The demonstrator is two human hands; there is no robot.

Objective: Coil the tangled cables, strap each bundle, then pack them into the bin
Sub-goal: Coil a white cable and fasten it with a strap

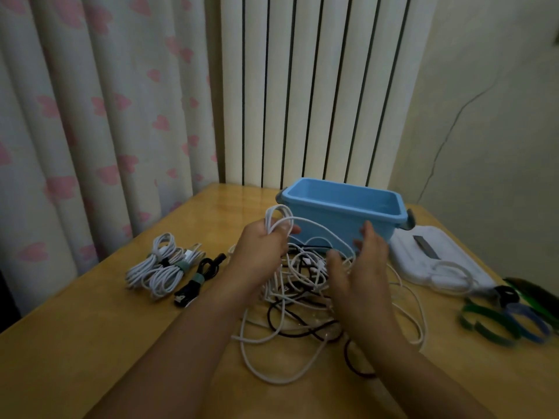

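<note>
1. Your left hand [262, 243] grips a few loops of white cable [279, 217]; keep each new loop the same size.
2. Your right hand [361, 269] hangs open, fingers relaxed, over the tangle [302, 294] (black and white mixed); feed slack gently.
3. Finished bundles [165, 269] lie left; straps [502, 323] right; bin [341, 207] behind, empty.

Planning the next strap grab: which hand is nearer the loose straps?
Right. The right hand hovers over the tangle, closer to the straps; the left hand grips a white cable farther left.
</note>
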